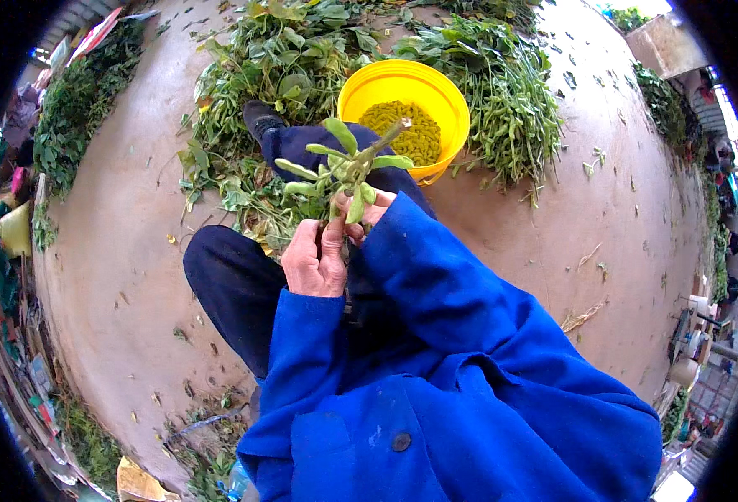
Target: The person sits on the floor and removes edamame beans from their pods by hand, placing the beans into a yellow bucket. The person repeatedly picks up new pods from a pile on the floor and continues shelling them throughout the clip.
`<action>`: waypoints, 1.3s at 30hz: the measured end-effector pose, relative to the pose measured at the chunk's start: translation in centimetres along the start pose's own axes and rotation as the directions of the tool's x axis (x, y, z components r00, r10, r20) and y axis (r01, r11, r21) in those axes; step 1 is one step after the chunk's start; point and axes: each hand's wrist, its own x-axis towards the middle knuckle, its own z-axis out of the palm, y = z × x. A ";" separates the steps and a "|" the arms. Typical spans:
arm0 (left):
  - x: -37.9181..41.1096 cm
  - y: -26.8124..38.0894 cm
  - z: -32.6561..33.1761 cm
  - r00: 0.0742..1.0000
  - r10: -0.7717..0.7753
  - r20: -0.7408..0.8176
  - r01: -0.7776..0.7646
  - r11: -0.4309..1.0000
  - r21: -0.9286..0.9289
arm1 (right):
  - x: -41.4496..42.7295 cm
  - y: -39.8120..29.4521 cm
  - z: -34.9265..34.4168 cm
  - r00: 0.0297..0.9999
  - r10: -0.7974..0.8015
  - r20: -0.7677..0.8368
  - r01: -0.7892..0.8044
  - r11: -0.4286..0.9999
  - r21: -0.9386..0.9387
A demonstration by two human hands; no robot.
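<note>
A short soybean stalk (378, 146) with several plump green pods is held above my lap, its cut end tilted up and to the right. My left hand (317, 258) grips its lower part between thumb and fingers. Close against it, my right hand (374, 210) has its fingertips on the stalk among the pods; hanging pods cover part of those fingers, so which piece they pinch is unclear. Beyond my hands, a yellow plastic bucket (455, 135) stands on the floor with a layer of loose picked pods (422, 135) inside.
Leafy soybean plants (268, 69) lie heaped left of the bucket, and a pod-laden bundle (507, 106) lies to its right. Scattered leaves dot the concrete floor (124, 238). Mixed clutter lines the left side; a cardboard box (667, 47) sits at the upper right.
</note>
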 end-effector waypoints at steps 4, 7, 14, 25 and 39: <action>-0.1 -0.3 -0.3 0.999 -0.016 0.040 0.011 0.994 0.110 | 0.3 0.0 -0.1 1.000 -0.004 0.002 0.004 0.997 -0.078; -0.1 -0.8 -0.3 0.997 0.042 0.071 -0.064 0.936 0.345 | 0.0 0.1 0.3 0.999 -0.037 -0.035 0.034 0.995 -0.091; 0.5 -1.7 0.2 0.968 0.173 0.183 -0.250 0.742 0.621 | -0.8 -0.5 1.7 0.987 -0.139 -0.080 0.122 0.976 -0.182; 0.1 0.7 0.5 0.774 -0.278 0.569 0.630 0.250 -0.735 | 0.2 0.0 -0.1 0.979 -0.204 0.003 0.201 0.966 0.160; 0.2 2.8 1.9 0.979 -0.152 0.132 0.202 0.739 -0.643 | -3.0 -1.6 -1.1 0.987 -0.136 -0.088 0.148 0.977 0.156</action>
